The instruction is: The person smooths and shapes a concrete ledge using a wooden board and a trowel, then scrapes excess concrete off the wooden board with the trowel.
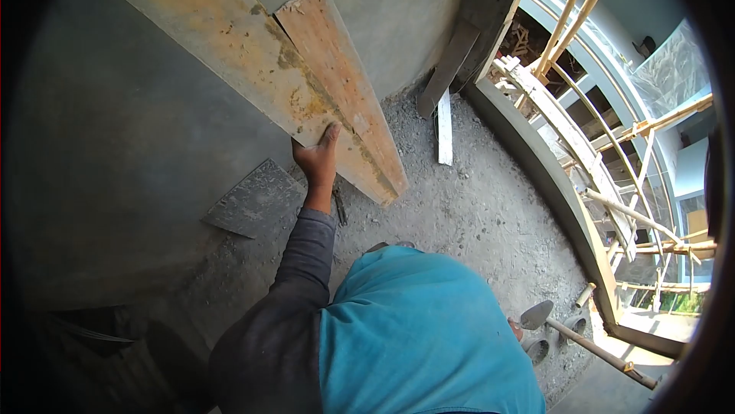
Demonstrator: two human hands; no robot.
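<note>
My left hand (315,160) is closed round the edge of a long wooden plank (253,46), with the thumb lying on its face. The plank is pale, stained yellow and brown, and slants down from the upper left to the floor. Behind its right side leans a shorter, reddish wooden board (344,69). A grey speckled square sheet (256,199) lies tilted below my left forearm. On the right, a bit of skin that looks like my right hand (516,329) shows past the teal shirt; its fingers are mostly hidden. Close to it is a trowel-like grey blade (536,314).
A long stick (601,351) runs from the blade to the lower right, near round pipe ends (539,350). Rubble covers the concrete floor (475,207). A white strip (445,129) stands by the corner. Beyond the low ledge (536,157) is bamboo scaffolding (635,215).
</note>
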